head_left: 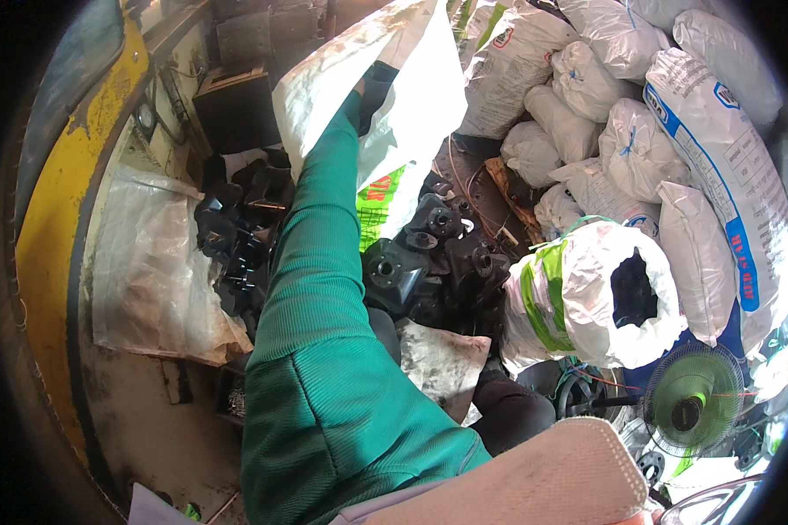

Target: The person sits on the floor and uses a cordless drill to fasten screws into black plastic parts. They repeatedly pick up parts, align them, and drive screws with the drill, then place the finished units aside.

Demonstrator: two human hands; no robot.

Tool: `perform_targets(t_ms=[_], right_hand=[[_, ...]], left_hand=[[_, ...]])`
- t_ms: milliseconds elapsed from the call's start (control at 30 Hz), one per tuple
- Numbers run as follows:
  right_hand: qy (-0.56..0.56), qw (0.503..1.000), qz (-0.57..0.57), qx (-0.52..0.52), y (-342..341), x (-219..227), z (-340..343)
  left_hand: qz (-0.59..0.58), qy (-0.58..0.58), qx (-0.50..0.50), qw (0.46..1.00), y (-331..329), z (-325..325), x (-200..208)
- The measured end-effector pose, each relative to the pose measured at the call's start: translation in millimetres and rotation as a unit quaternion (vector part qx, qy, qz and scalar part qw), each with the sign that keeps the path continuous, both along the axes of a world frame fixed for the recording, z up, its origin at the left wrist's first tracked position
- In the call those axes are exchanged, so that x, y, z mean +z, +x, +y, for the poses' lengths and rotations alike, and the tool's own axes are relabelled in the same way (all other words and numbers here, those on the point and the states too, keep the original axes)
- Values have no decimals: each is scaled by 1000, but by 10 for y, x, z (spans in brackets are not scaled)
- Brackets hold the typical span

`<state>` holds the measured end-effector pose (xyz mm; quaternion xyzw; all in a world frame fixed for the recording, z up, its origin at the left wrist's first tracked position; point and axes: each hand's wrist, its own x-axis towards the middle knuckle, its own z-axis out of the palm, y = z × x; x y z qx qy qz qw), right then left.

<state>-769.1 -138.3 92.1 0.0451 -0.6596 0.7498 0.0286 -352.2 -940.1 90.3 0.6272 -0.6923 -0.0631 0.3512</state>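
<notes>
My left arm, in a green ribbed sleeve, stretches up and away into the mouth of a white woven sack [429, 96]. Only a sliver of my left hand [360, 87] shows inside it, beside a black plastic part [377, 94]. The fingers are hidden, so I cannot tell whether they grip that part. Below the sack lies a heap of black moulded plastic parts [396, 273], some with round holes. More black parts [228, 232] are piled to the left of my forearm. My right hand is out of view.
An open white sack [578, 306] with dark contents stands at right. Stuffed white sacks [639, 144] are stacked behind it. A green fan [693, 400] is at lower right. A yellow metal frame [74, 166] curves along the left, near an empty-looking translucent sack [144, 262].
</notes>
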Motion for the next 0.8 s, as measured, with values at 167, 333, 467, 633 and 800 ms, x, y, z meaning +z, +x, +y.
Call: perform_targets(t_ms=[167,333,467,633,800], right_hand=[[-24,1000,1,15,145,-5,134],[-63,997,7,40,263,-53,582],[-108,982,-14,155,234,-363,644],[-189,947,-116,234,740,-519,-125],[-124,933,-280,190,1244,-889,-632]], left_hand=[[83,-28,-52,995,-38,220,161],[286,-171,-137,933,135,956,838],[388,-223,-295,844,467,2264,1392],[183,-24,-388,903,399,3721,997],[32,84,-520,849,-624,4414,-1069]])
